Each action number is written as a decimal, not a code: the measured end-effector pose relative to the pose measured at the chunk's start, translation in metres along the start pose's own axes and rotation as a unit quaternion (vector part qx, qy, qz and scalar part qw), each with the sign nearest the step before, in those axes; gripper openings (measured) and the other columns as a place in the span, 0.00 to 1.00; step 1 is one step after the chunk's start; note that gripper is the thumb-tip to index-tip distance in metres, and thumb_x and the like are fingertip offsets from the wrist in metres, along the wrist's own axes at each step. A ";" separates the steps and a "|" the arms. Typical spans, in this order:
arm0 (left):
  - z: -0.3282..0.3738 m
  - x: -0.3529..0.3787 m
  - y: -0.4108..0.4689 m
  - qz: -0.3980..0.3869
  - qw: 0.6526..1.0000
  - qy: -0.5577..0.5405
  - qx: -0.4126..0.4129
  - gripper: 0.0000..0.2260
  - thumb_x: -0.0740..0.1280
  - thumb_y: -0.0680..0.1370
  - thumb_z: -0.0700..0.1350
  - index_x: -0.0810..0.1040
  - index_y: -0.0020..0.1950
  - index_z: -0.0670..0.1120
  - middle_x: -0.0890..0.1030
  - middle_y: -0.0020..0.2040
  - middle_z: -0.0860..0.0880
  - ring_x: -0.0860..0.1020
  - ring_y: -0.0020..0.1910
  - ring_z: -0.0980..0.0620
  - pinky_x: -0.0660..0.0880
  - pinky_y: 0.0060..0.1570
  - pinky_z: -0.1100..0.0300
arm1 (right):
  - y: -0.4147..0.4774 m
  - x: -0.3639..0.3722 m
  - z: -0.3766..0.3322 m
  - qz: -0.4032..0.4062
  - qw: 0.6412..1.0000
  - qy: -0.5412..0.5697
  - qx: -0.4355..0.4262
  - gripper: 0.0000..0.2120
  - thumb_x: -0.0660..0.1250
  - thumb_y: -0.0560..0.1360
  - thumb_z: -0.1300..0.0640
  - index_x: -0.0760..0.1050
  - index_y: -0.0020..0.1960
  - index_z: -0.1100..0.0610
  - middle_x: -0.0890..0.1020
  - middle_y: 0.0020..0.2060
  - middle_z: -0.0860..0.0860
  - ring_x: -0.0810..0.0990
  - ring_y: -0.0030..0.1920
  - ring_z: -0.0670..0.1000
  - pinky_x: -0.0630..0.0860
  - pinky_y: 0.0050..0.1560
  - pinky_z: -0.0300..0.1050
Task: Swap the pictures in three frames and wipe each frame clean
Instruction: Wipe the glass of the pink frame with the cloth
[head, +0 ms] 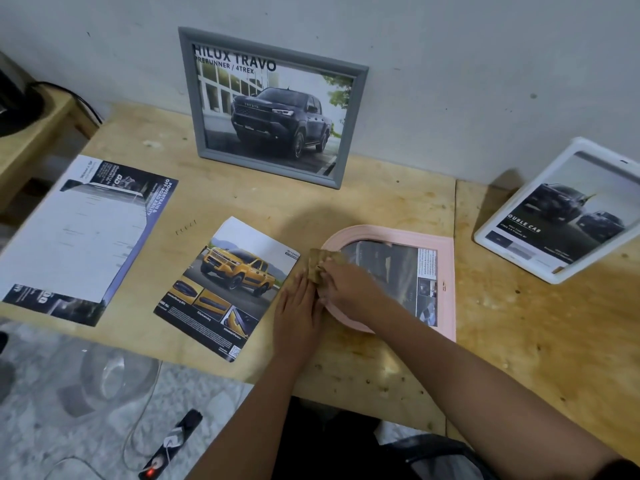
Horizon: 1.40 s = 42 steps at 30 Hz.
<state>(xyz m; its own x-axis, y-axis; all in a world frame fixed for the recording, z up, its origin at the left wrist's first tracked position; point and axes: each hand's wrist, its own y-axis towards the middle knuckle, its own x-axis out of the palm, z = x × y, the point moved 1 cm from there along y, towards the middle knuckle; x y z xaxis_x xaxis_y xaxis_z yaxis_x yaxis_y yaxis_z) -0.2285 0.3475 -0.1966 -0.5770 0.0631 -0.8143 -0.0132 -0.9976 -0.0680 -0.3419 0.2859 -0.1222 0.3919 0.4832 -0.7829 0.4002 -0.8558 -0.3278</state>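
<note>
both arms of the person are bare and reach forward. the left forearm comes up from below, almost straight. the left hand (298,308) lies flat, palm down, with its fingers straight and close together, pointing away from the body. the right arm comes in from the right side, long and slanted. the right hand (348,284) is just beside the left one, touching it, and its fingers pinch a small tan cloth (317,263).

cloth (317,263) seemingly on flat frame (446,258) | loose print (228,289) left | upright frame (195,91) behind
</note>
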 end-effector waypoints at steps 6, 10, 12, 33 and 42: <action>0.002 -0.009 -0.011 -0.017 0.998 -0.063 0.026 0.20 0.56 0.80 0.51 0.66 0.72 0.50 0.63 0.74 0.52 0.58 0.74 0.55 0.49 0.70 0.62 | -0.019 0.003 0.003 0.030 0.999 0.038 -0.018 0.10 0.54 0.80 0.58 0.72 0.47 0.60 0.73 0.38 0.54 0.66 0.32 0.48 0.60 0.39 0.44; 0.000 -0.040 -0.007 0.029 0.957 -0.275 -0.087 0.13 0.59 0.79 0.34 0.77 0.61 0.41 0.78 0.62 0.45 0.74 0.62 0.49 0.66 0.58 0.66 | -0.033 0.008 0.010 0.028 0.997 0.059 -0.035 0.08 0.53 0.76 0.55 0.69 0.43 0.56 0.71 0.33 0.49 0.65 0.29 0.44 0.58 0.33 0.42; 0.003 -0.053 0.014 0.030 0.943 -0.294 -0.152 0.12 0.59 0.80 0.37 0.77 0.60 0.41 0.79 0.58 0.43 0.75 0.57 0.50 0.69 0.54 0.63 | -0.039 0.014 0.011 0.024 0.997 0.066 -0.037 0.07 0.55 0.76 0.58 0.71 0.48 0.56 0.72 0.37 0.48 0.67 0.31 0.44 0.60 0.34 0.40; 0.034 -0.044 0.064 -0.059 0.976 -0.149 -0.145 0.12 0.66 0.77 0.43 0.80 0.58 0.40 0.81 0.57 0.42 0.77 0.58 0.45 0.69 0.61 0.56 | -0.118 0.040 0.042 0.134 0.988 0.011 -0.081 0.17 0.59 0.73 0.52 0.80 0.52 0.61 0.83 0.54 0.53 0.77 0.61 0.52 0.72 0.61 0.42; 0.038 -0.042 0.060 -0.045 0.977 -0.155 -0.140 0.12 0.65 0.78 0.40 0.79 0.58 0.38 0.81 0.57 0.40 0.77 0.58 0.43 0.70 0.59 0.56 | -0.100 0.068 0.038 0.206 0.970 -0.107 -0.067 0.15 0.64 0.71 0.55 0.78 0.57 0.55 0.81 0.54 0.50 0.80 0.52 0.54 0.76 0.56 0.53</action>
<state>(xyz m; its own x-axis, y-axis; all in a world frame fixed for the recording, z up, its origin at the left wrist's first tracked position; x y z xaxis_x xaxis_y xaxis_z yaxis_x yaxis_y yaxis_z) -0.2362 0.2838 -0.1451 -0.8034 0.0952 -0.5878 0.1235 -0.9390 -0.3209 -0.3870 0.3974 -0.1630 0.3669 0.0442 -0.9292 0.3564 -0.9293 0.0965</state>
